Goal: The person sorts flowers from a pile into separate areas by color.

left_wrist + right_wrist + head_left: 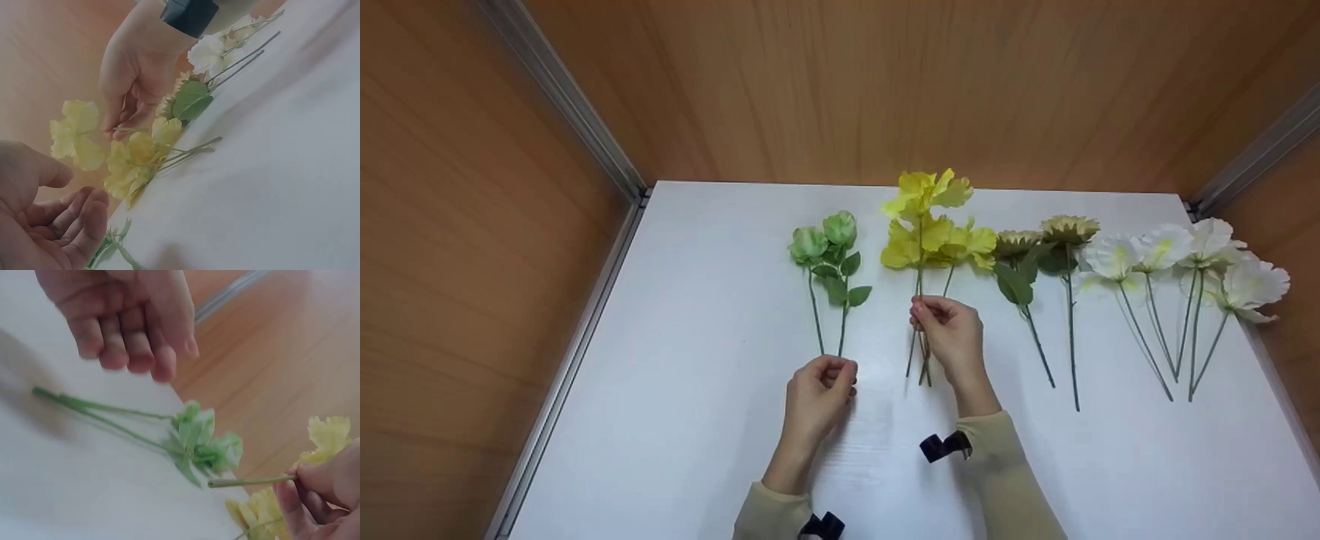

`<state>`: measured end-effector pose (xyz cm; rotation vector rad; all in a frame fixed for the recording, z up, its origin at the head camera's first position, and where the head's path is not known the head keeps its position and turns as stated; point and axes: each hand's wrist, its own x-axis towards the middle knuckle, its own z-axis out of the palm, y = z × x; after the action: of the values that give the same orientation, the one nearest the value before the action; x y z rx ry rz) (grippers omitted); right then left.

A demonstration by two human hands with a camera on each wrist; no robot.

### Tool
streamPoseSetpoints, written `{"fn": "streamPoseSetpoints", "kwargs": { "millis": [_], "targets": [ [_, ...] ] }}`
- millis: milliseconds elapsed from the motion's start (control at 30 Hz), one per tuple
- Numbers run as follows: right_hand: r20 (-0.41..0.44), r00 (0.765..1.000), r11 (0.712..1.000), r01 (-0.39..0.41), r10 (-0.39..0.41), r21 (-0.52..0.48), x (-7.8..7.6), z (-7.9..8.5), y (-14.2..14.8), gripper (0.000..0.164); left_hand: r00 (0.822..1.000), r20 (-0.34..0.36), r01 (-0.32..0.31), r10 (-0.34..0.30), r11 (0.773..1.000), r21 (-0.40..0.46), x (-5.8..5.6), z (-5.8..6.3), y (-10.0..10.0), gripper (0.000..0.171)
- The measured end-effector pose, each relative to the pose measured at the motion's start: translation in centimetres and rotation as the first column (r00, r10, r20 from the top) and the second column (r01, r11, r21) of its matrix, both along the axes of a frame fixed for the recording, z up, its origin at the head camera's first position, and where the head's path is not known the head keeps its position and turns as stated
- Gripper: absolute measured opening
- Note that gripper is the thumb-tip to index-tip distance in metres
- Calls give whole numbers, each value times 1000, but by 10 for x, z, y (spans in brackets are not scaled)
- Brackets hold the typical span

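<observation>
My right hand (954, 334) pinches the stem of a yellow flower (928, 195) between thumb and fingertips. In the left wrist view that bloom is raised off the table, above the other yellow flowers (132, 163), which lie with their stems together. My left hand (816, 394) hovers over the lower stems of two green roses (810, 246). Its fingers are loosely bent and hold nothing, as the right wrist view shows. The roses (194, 433) lie on the table, leaves around their stems.
Right of the yellow flowers lie two cream, daisy-like flowers (1069, 229) with dark leaves. Several white flowers (1211, 244) fan out by the right edge of the white table (675, 360). Wood panels (840, 90) stand behind and on both sides, with a metal rail (577, 360) along the left.
</observation>
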<state>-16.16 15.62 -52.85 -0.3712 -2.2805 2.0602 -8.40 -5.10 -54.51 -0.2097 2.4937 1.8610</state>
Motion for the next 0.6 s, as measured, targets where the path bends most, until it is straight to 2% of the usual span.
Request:
{"fn": "streamPoseSetpoints", "kwargs": {
  "millis": [233,467,600],
  "targets": [
    [81,995,985,48,-62,163,-6,-23,15,20,1000,4,-15,15,999,-30,-2,-3,-3,9],
    [92,994,937,29,-65,349,-7,-35,18,19,1000,2,-11,11,999,-45,-4,-4,-5,10],
    [95,994,915,4,-46,404,-8,-37,18,19,1000,-5,-9,9,999,-52,-6,-4,-7,10]
  ]
}}
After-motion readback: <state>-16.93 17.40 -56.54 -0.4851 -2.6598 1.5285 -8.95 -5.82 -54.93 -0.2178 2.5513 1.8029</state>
